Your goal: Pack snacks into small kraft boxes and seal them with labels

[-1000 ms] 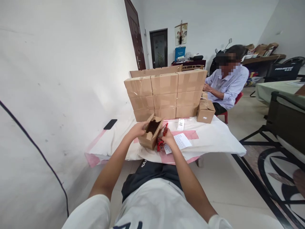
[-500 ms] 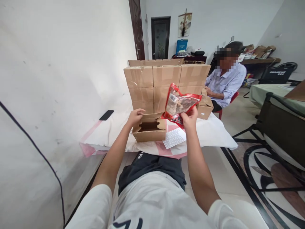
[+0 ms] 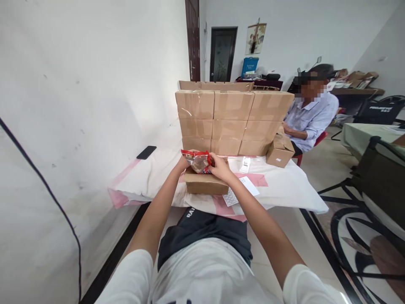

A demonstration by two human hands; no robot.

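A red-edged plastic food packet (image 3: 200, 163) with a clear, brownish middle sits tilted in the mouth of an open cardboard box (image 3: 207, 185) on the cloth. My right hand (image 3: 220, 167) grips the packet's right side, its fingers closed on it. At the packet's left end is my left hand (image 3: 184, 161), against the packet and the box's left edge; its fingers are mostly hidden behind the packet. To the right of the box lies a sheet of white labels (image 3: 245, 189), partly covered by my right forearm.
Closed cardboard boxes (image 3: 234, 105) stand stacked at the back of the cloth-covered table (image 3: 284, 185). A small box (image 3: 280, 151) is at their right, a white tag-like item (image 3: 244, 164) before them, and a phone (image 3: 147, 152) at left. Another person (image 3: 313, 109) sits at right.
My right hand has brought the packet left and down from the air into the box's opening. My left hand has gone from the box's flap to the packet's left end.
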